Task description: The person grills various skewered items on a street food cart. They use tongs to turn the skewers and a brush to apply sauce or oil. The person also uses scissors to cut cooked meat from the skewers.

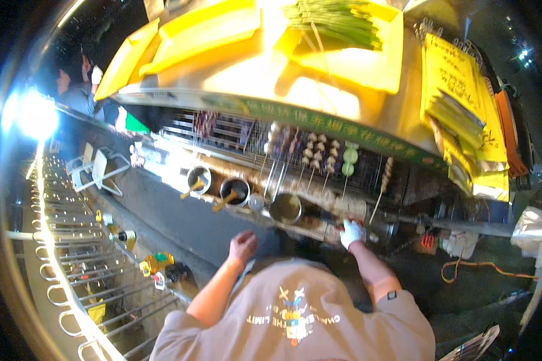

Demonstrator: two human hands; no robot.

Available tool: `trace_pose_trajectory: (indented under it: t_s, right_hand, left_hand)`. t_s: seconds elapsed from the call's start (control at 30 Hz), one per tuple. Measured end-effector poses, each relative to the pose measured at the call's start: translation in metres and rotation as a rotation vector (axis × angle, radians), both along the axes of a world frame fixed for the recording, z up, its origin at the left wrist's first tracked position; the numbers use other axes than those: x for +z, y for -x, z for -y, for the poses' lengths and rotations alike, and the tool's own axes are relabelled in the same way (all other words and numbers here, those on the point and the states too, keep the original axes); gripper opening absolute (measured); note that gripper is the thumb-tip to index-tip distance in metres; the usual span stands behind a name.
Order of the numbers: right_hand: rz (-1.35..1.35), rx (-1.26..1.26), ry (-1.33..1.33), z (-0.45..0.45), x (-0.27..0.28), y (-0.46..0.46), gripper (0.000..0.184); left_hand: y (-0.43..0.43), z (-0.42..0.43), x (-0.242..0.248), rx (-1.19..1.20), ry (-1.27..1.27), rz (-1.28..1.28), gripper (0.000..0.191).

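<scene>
My bare left hand (pixel 244 247) hangs in front of the counter with its fingers loosely curled; nothing is seen in it. A white glove covers my right hand (pixel 353 233), which is at the near edge of the grill ledge beside something red; its grip is unclear. Skewers of mushrooms (pixel 317 152), green vegetable slices (pixel 350 161) and dark meat (pixel 204 124) lie across the long grill. One skewer (pixel 381 192) sticks out just beyond my right hand. Along the ledge stand metal pots (pixel 285 208), two with brush handles (pixel 225 201), and metal tongs (pixel 275 180).
Yellow trays (pixel 203 38), one holding green stalks (pixel 334 22), cover the shelf above the grill. Yellow printed bags (pixel 460 99) hang at right. Folding chairs (pixel 100 167), bottles (pixel 157 263) and a metal railing (pixel 72 298) are at left. Another person (pixel 79 92) is far left.
</scene>
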State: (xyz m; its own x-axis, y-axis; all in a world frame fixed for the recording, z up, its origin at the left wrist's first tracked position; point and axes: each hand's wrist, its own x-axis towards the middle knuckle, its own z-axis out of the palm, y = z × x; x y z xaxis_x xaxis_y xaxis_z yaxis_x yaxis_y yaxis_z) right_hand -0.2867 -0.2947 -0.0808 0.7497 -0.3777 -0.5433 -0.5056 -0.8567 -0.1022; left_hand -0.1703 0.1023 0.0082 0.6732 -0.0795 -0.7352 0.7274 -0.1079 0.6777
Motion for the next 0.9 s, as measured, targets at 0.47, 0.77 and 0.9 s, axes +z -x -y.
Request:
trace_pose_trajectory:
  t_s: [0.47, 0.77, 0.9]
  right_hand:
    - [0.172, -0.419, -0.251, -0.068, 0.039, 0.065, 0.049]
    - [0.162, -0.481, -0.248, -0.102, 0.066, 0.068, 0.050]
    - [0.133, -0.692, -0.349, -0.106, 0.038, 0.103, 0.051]
  left_hand:
    - [-0.110, 0.040, 0.014, -0.124, 0.007, 0.230, 0.045]
    - [-0.181, 0.076, -0.053, -0.167, 0.001, 0.311, 0.039]
    - [-0.193, 0.090, -0.053, -0.193, 0.012, 0.299, 0.034]
